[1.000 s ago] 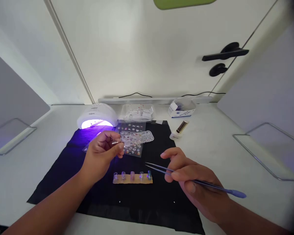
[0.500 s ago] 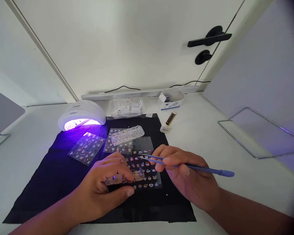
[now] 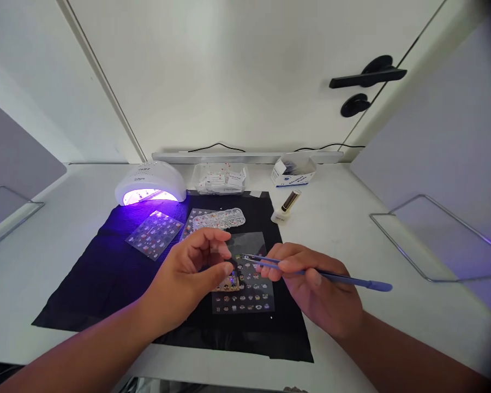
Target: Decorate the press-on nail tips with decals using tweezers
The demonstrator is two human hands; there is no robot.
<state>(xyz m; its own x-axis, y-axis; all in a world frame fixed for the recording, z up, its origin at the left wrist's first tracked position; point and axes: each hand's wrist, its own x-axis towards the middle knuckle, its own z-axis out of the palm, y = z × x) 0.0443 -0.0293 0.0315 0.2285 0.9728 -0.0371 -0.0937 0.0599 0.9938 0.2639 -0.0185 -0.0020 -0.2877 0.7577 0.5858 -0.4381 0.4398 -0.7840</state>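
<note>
Two bare hands work close together over a clear sticker sheet [image 3: 245, 286] that lies flat on the near middle of a black mat [image 3: 106, 273]. The right hand [image 3: 319, 289] grips a pair of blue tweezers [image 3: 311, 272] between thumb and fingers, the handle trailing out to the right and the fine tips reaching left, just above the upper edge of the sheet. The left hand [image 3: 188, 278] hovers over the sheet's left side with thumb and forefinger drawn near each other; something small may sit between them, but I cannot tell from here. The tweezer tips end just beside those fingertips.

Farther back on the mat lie another sticker sheet [image 3: 154, 234], off to the left, and a clear compartment tray [image 3: 221, 218] resting on a third sheet. Behind the mat's left corner a white nail lamp [image 3: 151, 183] glows violet and throws purple light across the cloth. Beside it stands a clear box of small packets [image 3: 220, 179], then an open white and blue carton [image 3: 293, 172], and a small bottle [image 3: 286, 207] lying on its side just off the mat's right edge. All of it rests on a white table [image 3: 393, 305]. A door with a black handle [image 3: 366, 79] rises behind, and wire frames [image 3: 433, 240] sit at either side.
</note>
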